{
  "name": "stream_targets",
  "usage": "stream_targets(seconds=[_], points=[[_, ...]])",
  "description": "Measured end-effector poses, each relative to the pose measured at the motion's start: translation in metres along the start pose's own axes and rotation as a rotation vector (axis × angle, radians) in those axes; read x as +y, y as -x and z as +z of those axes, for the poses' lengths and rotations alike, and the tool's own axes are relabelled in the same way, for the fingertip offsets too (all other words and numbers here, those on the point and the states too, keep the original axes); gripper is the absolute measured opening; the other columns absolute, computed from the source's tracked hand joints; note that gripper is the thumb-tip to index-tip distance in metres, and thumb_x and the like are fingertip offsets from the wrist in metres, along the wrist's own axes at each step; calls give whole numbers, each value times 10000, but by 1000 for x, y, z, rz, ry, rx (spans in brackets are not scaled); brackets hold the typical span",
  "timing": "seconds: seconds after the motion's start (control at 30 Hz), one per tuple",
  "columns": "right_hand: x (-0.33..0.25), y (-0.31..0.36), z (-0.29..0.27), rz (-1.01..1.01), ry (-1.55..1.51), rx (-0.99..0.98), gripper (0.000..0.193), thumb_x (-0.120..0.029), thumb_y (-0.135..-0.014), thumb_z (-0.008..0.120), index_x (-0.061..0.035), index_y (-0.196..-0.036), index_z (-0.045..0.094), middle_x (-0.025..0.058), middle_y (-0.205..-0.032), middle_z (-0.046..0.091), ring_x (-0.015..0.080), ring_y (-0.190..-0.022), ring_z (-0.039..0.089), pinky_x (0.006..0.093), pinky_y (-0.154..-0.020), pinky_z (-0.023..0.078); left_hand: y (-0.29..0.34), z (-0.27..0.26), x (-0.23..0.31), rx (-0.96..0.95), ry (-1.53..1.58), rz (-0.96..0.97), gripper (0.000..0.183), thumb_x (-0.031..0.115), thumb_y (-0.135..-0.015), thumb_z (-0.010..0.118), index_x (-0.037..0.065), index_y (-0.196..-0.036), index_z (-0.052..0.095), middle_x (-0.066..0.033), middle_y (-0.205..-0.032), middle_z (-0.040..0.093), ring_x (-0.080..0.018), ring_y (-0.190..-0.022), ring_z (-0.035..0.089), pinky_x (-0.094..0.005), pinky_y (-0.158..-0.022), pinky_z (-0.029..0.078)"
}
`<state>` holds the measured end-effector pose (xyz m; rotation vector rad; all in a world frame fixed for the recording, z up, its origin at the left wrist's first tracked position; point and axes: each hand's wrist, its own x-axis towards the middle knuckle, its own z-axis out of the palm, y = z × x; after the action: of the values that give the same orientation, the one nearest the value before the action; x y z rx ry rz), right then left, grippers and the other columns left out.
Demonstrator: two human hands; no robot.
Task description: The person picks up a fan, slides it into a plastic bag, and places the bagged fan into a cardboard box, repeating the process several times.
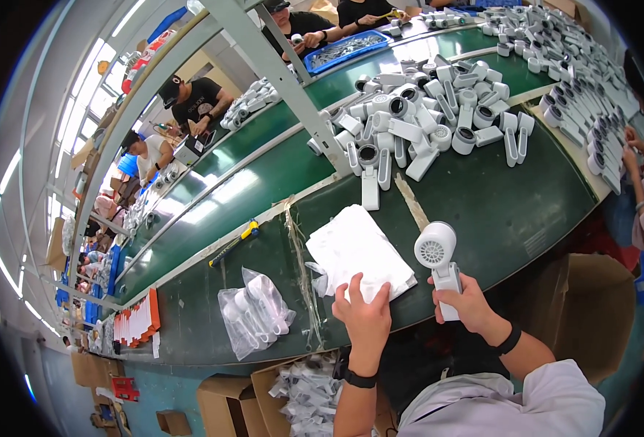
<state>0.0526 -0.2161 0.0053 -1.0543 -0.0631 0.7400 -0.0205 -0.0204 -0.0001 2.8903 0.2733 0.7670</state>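
Note:
My right hand (467, 304) grips a white handheld fan (435, 245) by its handle, the round grille facing up and toward me. Just left of it, my left hand (366, 315) has its fingers spread at the near edge of a stack of thin white plastic bags (355, 247); whether the fingertips press on the stack I cannot tell. A clear plastic bag (255, 313) with several white fans inside lies further left on the green table (511, 197). Beyond the stack spreads a big heap of loose white fans (424, 109).
A yellow and black box cutter (234, 242) lies left of the stack. Open cardboard boxes (231, 404) stand below the table edge, another box (584, 313) at right. A metal post (285, 87) rises beyond the table. Co-workers sit across and at right, near rows of fans (602, 146).

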Motion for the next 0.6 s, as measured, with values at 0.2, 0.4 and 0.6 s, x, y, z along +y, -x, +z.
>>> stream_targets(seconds=[0.2, 0.4, 0.6], points=[[-3, 2, -1, -1, 0, 13, 316, -51, -843, 614, 22, -1142, 546, 81, -799, 579, 195, -550, 614, 310, -523, 484, 6, 3, -9, 142, 172, -1, 274, 197, -787, 747, 121, -1046, 701, -65, -1056, 624, -313, -1061, 499, -460, -926, 333], [0, 0, -2, -12, 13, 12, 318, -51, -847, 610, 24, -1148, 540, 82, -789, 593, 206, -549, 617, 318, -519, 492, -1, -7, -5, 42, 111, -64, 230, 237, -786, 752, 126, -982, 704, -20, -1048, 609, -284, -1036, 489, -452, -897, 331], [2, 2, 1, 14, 9, -1, 330, -55, -847, 629, 28, -1157, 548, 76, -804, 579, 191, -557, 618, 302, -527, 484, 2, -1, -13, -30, 95, 9, 150, 224, -798, 741, 123, -907, 718, -15, -989, 618, -271, -1007, 499, -436, -890, 319]])
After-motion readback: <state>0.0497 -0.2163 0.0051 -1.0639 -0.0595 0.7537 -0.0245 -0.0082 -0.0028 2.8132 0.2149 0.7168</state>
